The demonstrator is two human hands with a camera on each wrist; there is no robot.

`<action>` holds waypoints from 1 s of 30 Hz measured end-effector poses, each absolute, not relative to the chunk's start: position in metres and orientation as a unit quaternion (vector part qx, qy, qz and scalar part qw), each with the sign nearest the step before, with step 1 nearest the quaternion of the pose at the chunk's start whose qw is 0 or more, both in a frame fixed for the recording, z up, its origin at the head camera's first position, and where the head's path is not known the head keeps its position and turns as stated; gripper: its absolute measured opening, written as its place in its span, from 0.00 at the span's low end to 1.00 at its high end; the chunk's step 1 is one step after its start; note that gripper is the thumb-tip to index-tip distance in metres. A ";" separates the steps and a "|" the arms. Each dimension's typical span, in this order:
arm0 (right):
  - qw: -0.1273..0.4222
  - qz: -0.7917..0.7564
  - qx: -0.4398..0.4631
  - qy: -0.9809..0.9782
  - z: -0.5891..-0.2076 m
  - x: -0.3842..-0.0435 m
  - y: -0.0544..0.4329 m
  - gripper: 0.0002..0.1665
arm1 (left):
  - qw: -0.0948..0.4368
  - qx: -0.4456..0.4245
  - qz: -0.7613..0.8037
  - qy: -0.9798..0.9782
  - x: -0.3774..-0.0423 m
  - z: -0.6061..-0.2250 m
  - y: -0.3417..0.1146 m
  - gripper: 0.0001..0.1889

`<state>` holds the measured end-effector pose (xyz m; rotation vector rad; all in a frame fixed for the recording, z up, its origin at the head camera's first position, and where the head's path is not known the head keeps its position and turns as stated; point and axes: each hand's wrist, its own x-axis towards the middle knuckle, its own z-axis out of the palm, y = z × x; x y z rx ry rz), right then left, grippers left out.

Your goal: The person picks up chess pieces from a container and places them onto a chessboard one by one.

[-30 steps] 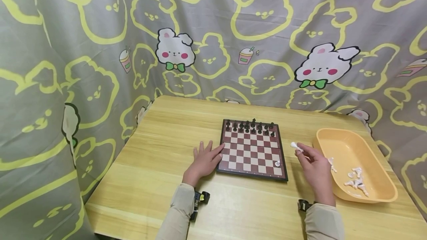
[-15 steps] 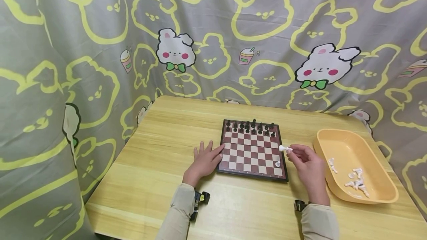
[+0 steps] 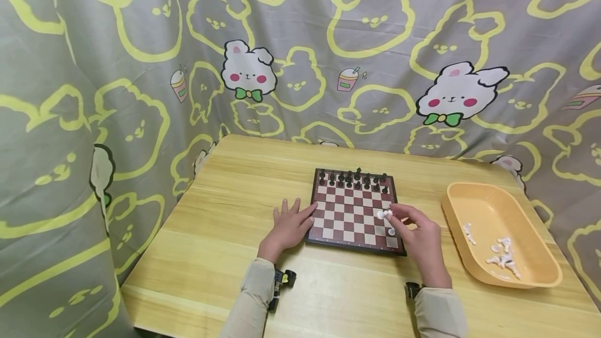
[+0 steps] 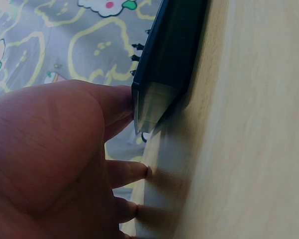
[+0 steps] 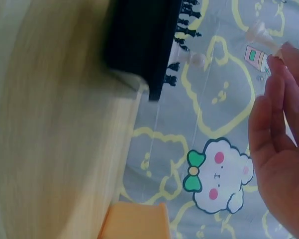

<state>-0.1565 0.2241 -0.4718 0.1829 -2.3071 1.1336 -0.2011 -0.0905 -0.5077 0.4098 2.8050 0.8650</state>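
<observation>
My right hand (image 3: pixel 420 239) pinches a white chess piece (image 3: pixel 384 214) between thumb and fingertips, over the right side of the chessboard (image 3: pixel 347 226). In the right wrist view that chess piece (image 5: pixel 260 35) lies tilted, its wide base pointing away from the fingers. A white pawn (image 5: pixel 193 59) with a round head stands upright on the board near its right edge. Black chess pieces (image 3: pixel 358 177) fill the two far rows. My left hand (image 3: pixel 287 228) lies with spread fingers at the board's left edge; in the left wrist view its thumb and a finger touch the board's side (image 4: pixel 161 64).
An orange plastic tub (image 3: pixel 485 192) stands on the wooden table (image 3: pixel 225 192) right of the board, with several white chess pieces (image 3: pixel 504 260) lying in it. A grey patterned curtain (image 3: pixel 291 25) hangs behind and to the left of the table.
My right hand has moved left from beside the tub to over the board, carrying the white chess piece, whose base now faces left. The left hand has stayed put.
</observation>
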 end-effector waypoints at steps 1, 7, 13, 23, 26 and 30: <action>0.282 0.416 0.074 -0.862 -0.472 -0.156 0.223 0.15 | 0.089 0.138 0.291 0.943 -0.201 -0.508 -0.091 0.26; 0.253 0.386 0.075 -0.884 -0.472 -0.155 0.214 0.16 | 0.088 0.139 0.294 0.942 -0.200 -0.508 -0.091 0.26; 0.224 0.380 0.095 -0.892 -0.474 -0.154 0.206 0.14 | 0.085 0.141 0.294 0.942 -0.201 -0.508 -0.091 0.26; 0.225 0.369 0.156 -0.888 -0.480 -0.154 0.193 0.14 | 0.085 0.140 0.295 0.941 -0.201 -0.508 -0.091 0.26; 0.218 0.365 0.168 -0.890 -0.480 -0.154 0.190 0.13 | 0.084 0.140 0.295 0.942 -0.200 -0.508 -0.091 0.26; 0.167 0.378 0.172 -0.894 -0.477 -0.152 0.188 0.11 | 0.085 0.139 0.295 0.941 -0.200 -0.508 -0.091 0.26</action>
